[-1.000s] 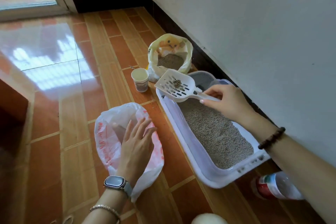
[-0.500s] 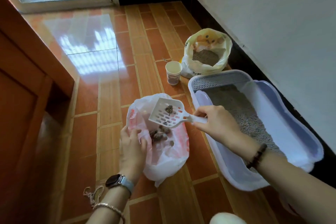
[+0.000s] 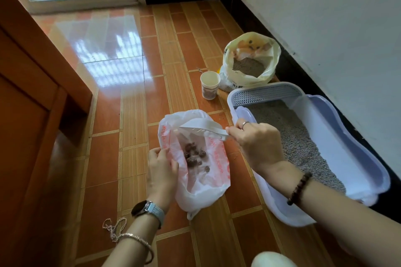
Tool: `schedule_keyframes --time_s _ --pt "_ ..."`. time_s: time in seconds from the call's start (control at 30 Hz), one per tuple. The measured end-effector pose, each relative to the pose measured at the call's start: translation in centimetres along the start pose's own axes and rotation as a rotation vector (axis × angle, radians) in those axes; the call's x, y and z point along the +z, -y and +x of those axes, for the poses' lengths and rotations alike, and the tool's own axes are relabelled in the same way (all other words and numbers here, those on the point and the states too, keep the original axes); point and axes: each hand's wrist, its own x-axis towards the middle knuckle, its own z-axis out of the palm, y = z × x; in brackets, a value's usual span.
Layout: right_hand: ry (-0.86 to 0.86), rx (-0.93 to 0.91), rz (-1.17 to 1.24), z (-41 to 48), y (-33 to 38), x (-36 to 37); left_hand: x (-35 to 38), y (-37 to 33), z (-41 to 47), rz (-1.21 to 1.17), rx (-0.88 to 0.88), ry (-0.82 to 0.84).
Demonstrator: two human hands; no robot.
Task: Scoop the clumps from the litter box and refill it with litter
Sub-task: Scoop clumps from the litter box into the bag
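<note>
Scoop (image 3: 201, 124) tipped over bag (image 3: 208, 191), handle pinched in right fingers (image 3: 238, 128)

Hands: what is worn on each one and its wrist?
Left hand: a dark round-faced watch on a pale blue-grey band, and a thin silvery bracelet further up the arm. Right hand: a silver ring on one finger, a dark bead bracelet at the wrist. No sleeves show.

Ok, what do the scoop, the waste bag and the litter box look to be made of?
The scoop looks like rigid white plastic, matte, with moulded slots. The waste bag seems thin translucent plastic film: it crinkles and slumps, with red print. The litter box is probably hard pale lilac plastic, smooth, with a moulded rim and grille.
</note>
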Motion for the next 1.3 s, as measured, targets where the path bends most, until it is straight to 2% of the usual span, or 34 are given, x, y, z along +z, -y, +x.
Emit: schedule_keyframes --time_s 0.2,0.3,0.4,0.5,0.7,0.9,1.07,1.2,1.3 --pt "0.012 0.047 0.077 -0.3 -0.3 0.5 0.2 0.5 0.1 -0.006 0.005 0.000" --pt "0.060 0.225 0.230 -0.3 -0.6 -0.2 0.3 0.3 0.0 0.008 0.032 -0.018" --pt "0.177 0.435 0.410 -0.2 -1.9 -0.8 0.4 -0.8 0.0 0.029 0.115 -0.066" --pt "0.164 0.586 0.511 -0.6 -4.4 -1.6 1.1 -2.8 0.0 -0.011 0.234 -0.072" --pt "0.156 0.846 0.453 -2.7 -11.4 -3.3 4.0 -8.4 -0.3 -0.106 0.516 0.077" --pt "0.458 0.967 0.263 -5.5 -16.9 -0.6 7.0 -12.0 0.7 -0.097 0.819 0.238" --pt "0.568 0.940 0.185 -4.9 -17.8 3.2 8.7 -12.1 2.0 0.009 0.885 0.277" --pt "0.581 0.894 0.125 -3.2 -17.7 4.5 9.1 -11.8 2.9 -0.027 0.928 0.288" --pt "0.630 0.928 0.089 -1.8 -17.5 5.6 9.2 -11.8 3.4 -0.087 0.920 0.295"
